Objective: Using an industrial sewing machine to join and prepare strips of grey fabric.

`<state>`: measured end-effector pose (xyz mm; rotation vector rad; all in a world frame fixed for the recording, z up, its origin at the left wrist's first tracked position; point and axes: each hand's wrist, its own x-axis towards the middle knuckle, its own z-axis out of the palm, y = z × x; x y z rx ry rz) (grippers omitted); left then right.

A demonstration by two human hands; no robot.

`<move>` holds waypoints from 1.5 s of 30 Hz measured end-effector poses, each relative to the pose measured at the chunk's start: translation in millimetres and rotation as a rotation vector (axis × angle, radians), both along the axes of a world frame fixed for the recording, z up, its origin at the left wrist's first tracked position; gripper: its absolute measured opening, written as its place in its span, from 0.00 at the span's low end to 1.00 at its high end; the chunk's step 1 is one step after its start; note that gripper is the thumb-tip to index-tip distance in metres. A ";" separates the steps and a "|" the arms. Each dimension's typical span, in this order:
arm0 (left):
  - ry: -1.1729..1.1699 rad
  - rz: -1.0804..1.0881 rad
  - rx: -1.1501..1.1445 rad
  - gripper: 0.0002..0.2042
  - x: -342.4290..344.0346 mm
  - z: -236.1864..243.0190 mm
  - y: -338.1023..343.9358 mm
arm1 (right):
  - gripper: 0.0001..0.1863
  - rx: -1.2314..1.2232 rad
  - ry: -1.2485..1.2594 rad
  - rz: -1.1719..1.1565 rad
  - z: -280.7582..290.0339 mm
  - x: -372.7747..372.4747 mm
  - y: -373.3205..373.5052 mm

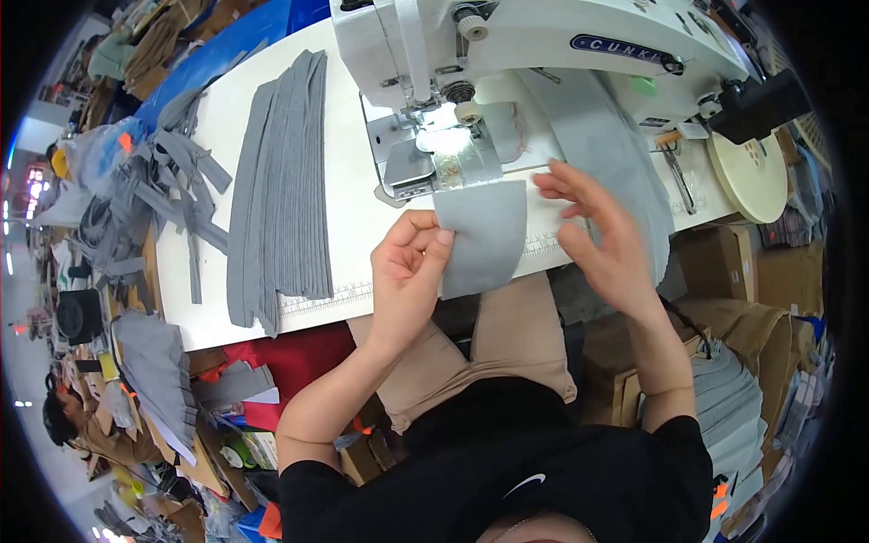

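My left hand point(410, 271) pinches the left edge of a grey fabric piece point(484, 237) between thumb and fingers. The piece hangs over the table's front edge, its far end close to the lit needle area of a white sewing machine point(543, 41). To the right of the fabric, my right hand point(608, 246) is raised with fingers apart, touching nothing. Left of the machine lies a long stack of folded grey strips point(282, 185). Beyond my right hand, a pile of larger grey panels point(602, 136) spreads over the table and down its front edge.
Loose grey strips point(181, 185) tangle at the table's left end. Scissors or tweezers point(681, 181) and a round cream disc point(749, 176) sit at the right. Cardboard boxes point(715, 262) stand below right, near another grey fabric stack point(724, 407). A person point(81, 421) is far left.
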<state>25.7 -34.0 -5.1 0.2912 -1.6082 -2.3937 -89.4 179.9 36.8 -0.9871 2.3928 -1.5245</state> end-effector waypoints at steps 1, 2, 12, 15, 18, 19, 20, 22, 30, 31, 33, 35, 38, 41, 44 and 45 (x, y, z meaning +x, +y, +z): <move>-0.008 -0.020 -0.001 0.07 2.6 -0.4 1.1 | 0.27 -0.143 -0.206 0.022 -2.3 -0.9 -13.7; -0.018 -0.031 -0.010 0.07 5.9 -0.9 -0.6 | 0.26 -0.294 -0.414 0.054 -4.4 -3.4 -25.9; -0.156 -0.137 -0.065 0.09 15.8 3.8 -33.5 | 0.10 0.128 0.139 -0.015 -19.4 -7.9 -69.9; -0.071 0.336 -0.539 0.08 6.0 11.7 -102.4 | 0.08 0.139 0.142 0.045 -30.6 -5.9 -76.3; -0.104 0.650 -0.728 0.07 -1.9 21.6 -174.6 | 0.08 0.143 0.150 0.065 -38.7 -3.5 -77.0; -0.108 0.709 -0.746 0.08 -0.8 15.8 -205.6 | 0.08 0.142 0.109 0.038 -39.5 -3.2 -76.7; -0.112 0.767 -0.765 0.10 4.1 7.3 -235.9 | 0.08 0.140 0.067 0.009 -39.6 -3.2 -77.3; -0.211 0.933 -0.917 0.11 16.8 -0.9 -277.5 | 0.08 0.130 0.064 0.024 -42.2 -3.6 -77.4; -0.609 0.896 -0.924 0.10 76.0 -17.3 -360.8 | 0.06 0.102 0.048 0.019 -48.7 -2.3 -76.4; -0.511 0.897 -0.693 0.09 51.3 5.9 -327.3 | 0.06 0.112 -0.004 0.012 -51.3 -2.3 -68.4; -0.155 0.652 0.031 0.11 42.3 29.5 -309.9 | 0.06 0.112 -0.061 0.021 -48.5 3.1 -64.8; 0.005 0.366 0.368 0.14 30.8 46.2 -280.0 | 0.06 -0.122 -0.409 0.156 -42.9 13.1 -72.8; -0.020 0.302 0.242 0.16 22.3 66.2 -219.7 | 0.07 -0.257 -0.357 0.418 -37.7 21.7 -98.7; -0.070 0.165 0.354 0.16 4.3 58.8 -165.7 | 0.07 -0.269 -0.222 0.448 -24.8 28.8 -119.1; -0.090 0.022 0.501 0.17 0.4 44.1 -128.7 | 0.08 -0.184 -0.145 0.425 -18.7 42.5 -144.5; -0.094 -0.027 0.465 0.18 -2.8 41.4 -119.9 | 0.08 -0.131 -0.089 0.473 -24.3 36.7 -147.4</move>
